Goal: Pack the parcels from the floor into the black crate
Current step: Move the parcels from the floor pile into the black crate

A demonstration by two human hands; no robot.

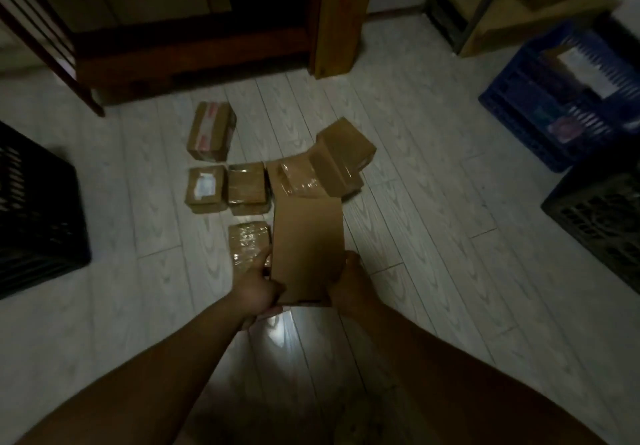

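Dim room, pale grey wood-grain plank floor (433, 202), bright glare patch on the planks just below the hands. Plain brown cardboard parcel (308, 247), long and flat-faced, gripped at its near end from both sides: left hand (258, 290) wrapped on the left edge, right hand (349, 281) on the right edge, fingers curled closed around the box. Whether lifted or resting on the floor: cannot tell.

Six more brown taped parcels clustered mid-floor beyond and left of it: one with red-and-white tape (211, 131) farthest, one with white label (206, 188), a tape-wrapped one (246, 188) just beside that, a glossy-taped one (247, 240) touching the left hand, a flat taped one (298, 177) behind the held parcel, and a tilted box (341, 153) leaning on it.

Black lattice plastic crate (31, 209) at the left floor edge, well apart from the parcels. Second black crate (602, 216) at right edge, blue plastic crate (561, 98) behind it. Dark wooden shelf unit (194, 56) along the far side, blurred.
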